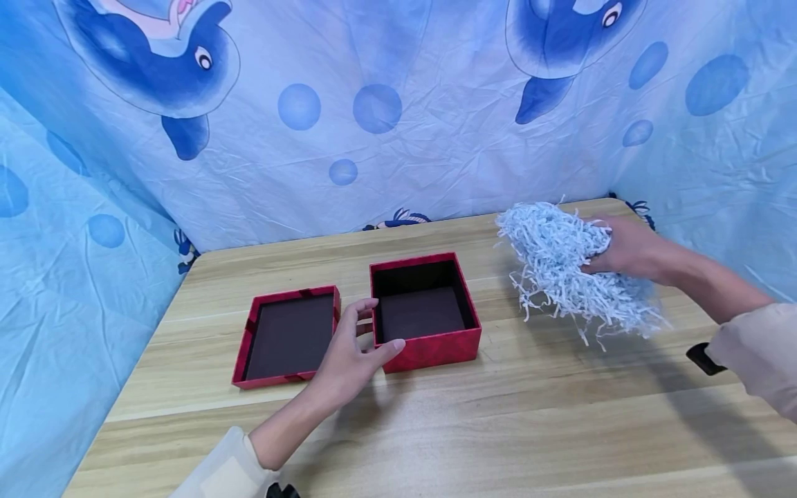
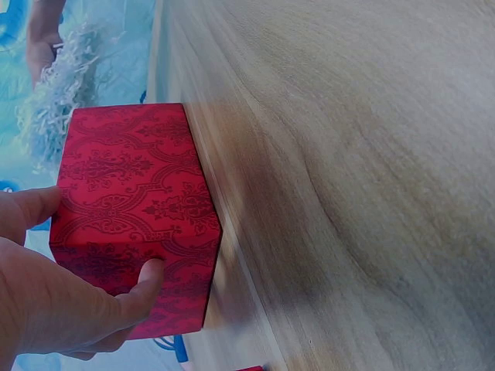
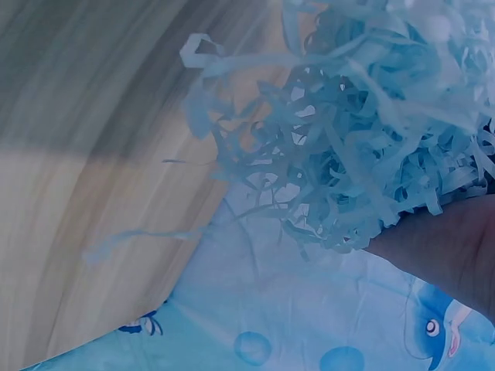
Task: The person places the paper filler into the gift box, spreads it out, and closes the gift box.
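A red patterned box (image 1: 429,351) with a dark inside stands on the table, its lid (image 1: 292,335) lying inside up to its left. My left hand (image 1: 349,356) is at the box's near left corner, index fingertip right at the left rim and thumb spread along the front; the left wrist view shows the thumb across the patterned wall (image 2: 131,170). Over the table's right side my right hand (image 1: 629,249) grips a bulky bunch of pale blue shredded paper (image 1: 554,249). Loose strands hang below it, and its fingers are largely buried in the strands (image 3: 363,131).
The wooden table (image 1: 529,422) ends at the back against a blue cloth backdrop (image 1: 436,166) with dolphin prints, which also runs along both sides. Between the box and the shredded paper lies bare wood.
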`<state>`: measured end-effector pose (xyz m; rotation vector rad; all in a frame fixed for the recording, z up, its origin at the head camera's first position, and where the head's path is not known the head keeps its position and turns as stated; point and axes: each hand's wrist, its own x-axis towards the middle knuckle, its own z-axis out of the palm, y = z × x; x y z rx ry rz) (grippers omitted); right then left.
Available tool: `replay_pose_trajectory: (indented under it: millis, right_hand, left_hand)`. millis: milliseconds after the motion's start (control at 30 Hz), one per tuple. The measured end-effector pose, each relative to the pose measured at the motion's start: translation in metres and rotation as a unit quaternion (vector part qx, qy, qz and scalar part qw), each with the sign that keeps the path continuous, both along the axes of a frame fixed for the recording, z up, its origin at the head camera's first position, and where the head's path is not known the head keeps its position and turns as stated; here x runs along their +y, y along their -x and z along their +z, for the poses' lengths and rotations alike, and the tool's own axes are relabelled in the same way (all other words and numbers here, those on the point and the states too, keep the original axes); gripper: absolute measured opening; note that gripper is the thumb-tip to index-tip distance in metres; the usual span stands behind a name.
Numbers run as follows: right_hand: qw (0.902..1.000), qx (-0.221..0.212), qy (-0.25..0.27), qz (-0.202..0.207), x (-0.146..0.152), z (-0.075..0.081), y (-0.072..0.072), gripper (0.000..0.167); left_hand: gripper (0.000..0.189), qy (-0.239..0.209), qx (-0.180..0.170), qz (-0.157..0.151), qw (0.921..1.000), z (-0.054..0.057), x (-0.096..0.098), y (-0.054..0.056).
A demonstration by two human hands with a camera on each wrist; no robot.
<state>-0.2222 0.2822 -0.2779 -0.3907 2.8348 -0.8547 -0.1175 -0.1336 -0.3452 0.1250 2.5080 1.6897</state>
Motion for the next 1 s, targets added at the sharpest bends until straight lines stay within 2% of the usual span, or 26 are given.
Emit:
replay_pose_trajectory:
  millis: [333, 633, 1000]
  right_hand:
    - [0.9992, 0.013, -0.038, 0.001, -0.019, 0.011, -0.001, 0.096]
    - [0.9987, 0.008, 0.025, 0.043, -0.043, 0.019, -0.003, 0.094]
    - [0.9964, 0.020, 0.028, 0.078, -0.080, 0.029, -0.004, 0.090]
  left_hand:
    - [0.076, 0.007, -0.007, 0.004, 0.9999, 0.001, 0.000, 0.000]
    - [0.076, 0.004, -0.003, -0.001, 1.0000, 0.000, -0.001, 0.000]
    - [0.076, 0.005, 0.000, -0.001, 1.0000, -0.001, -0.001, 0.001]
